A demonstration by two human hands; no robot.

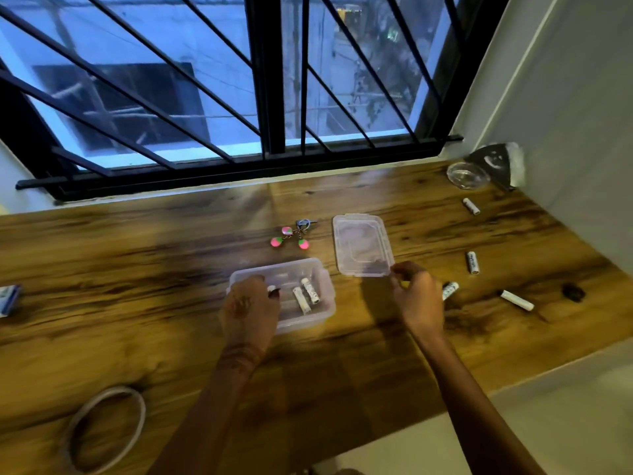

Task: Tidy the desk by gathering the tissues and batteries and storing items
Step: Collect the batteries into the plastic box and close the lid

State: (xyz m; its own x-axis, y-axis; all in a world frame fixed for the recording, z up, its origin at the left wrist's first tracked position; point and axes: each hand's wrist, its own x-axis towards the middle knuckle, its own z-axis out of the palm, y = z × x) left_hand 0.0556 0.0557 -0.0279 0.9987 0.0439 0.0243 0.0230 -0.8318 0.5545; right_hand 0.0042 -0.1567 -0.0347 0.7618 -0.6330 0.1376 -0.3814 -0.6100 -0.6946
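A clear plastic container (323, 299) sits mid-desk with two white batteries (306, 295) lying in it. My left hand (250, 305) hovers over its left side and pinches another battery (273, 290) at the fingertips. The container's clear lid (363, 245) lies flat just behind and to the right. My right hand (419, 296) is at the lid's near right corner, fingers loosely curled, nothing seen in it. A battery (449, 290) lies just right of that hand. Further right are three more loose batteries (472, 262), (516, 299), (471, 206).
A keychain with pink-green charms (291, 236) lies behind the container. A glass dish (467, 175) and a white tissue wad (516, 162) sit in the back right corner. A white ring (106, 430) is near left, a blue-white box (8, 299) at the left edge, a dark lump (573, 292) far right.
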